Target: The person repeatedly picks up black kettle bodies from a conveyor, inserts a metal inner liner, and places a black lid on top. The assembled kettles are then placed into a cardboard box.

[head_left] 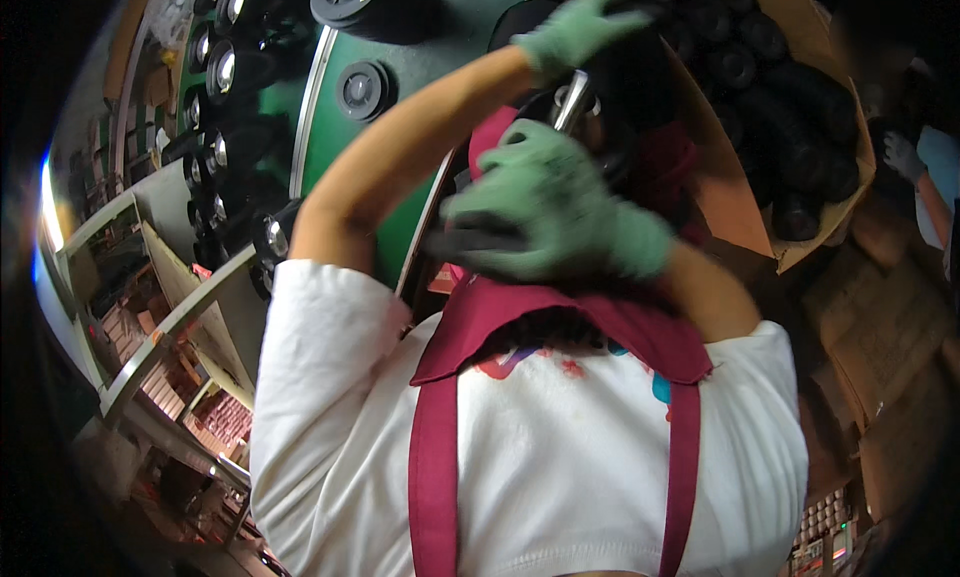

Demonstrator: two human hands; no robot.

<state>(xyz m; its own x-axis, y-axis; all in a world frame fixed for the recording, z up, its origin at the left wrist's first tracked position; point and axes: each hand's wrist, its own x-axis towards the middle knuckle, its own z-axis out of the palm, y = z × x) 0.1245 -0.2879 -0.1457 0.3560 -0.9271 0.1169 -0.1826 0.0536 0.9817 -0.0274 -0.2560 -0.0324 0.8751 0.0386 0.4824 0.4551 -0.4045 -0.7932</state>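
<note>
Green-gloved, our left hand (588, 29) and right hand (550, 202) blur, so we cannot tell what either grasps, and should steady both near the shiny metal piece (571, 101) at the frame's upper centre.

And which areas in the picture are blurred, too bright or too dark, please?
In the head view, the right hand is clearly blurred and the left hand somewhat, probably from motion; in the same view, a glare strip burns out near the left rim, the black parts inside the carton sink into shadow, and the corners go black.
</note>
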